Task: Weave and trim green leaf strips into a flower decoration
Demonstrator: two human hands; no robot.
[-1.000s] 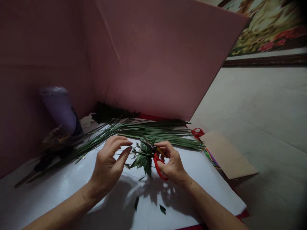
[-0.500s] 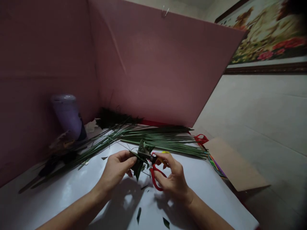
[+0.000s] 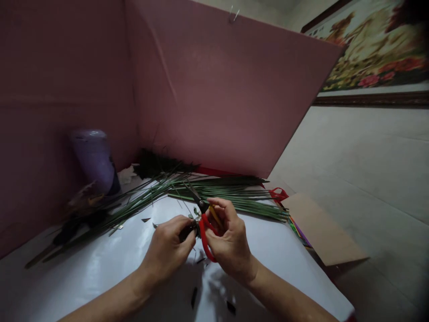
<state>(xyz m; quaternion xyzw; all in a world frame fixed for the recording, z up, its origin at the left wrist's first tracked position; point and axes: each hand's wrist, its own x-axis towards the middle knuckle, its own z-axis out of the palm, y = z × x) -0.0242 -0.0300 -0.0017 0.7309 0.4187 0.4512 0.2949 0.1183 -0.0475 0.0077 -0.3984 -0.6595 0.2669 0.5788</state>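
My right hand is closed around red-handled scissors, whose dark blades point up and away toward the back. Close beside it, my left hand is curled shut on a small dark green leaf piece that is mostly hidden by the fingers. Both hands hover just above a white table sheet. Behind them lies a long bundle of thin green stems. Small green offcuts lie on the sheet near my wrists.
A pink folded board walls the back and left. A purple cylindrical container stands at the left, with dark leaf scraps near it. A second red scissor handle, coloured strips and brown cardboard sit at the right edge.
The leaf cluster that spread out between my hands is now gathered into my left fist. The hands have come together, and the scissors have turned so that the blades point upward.
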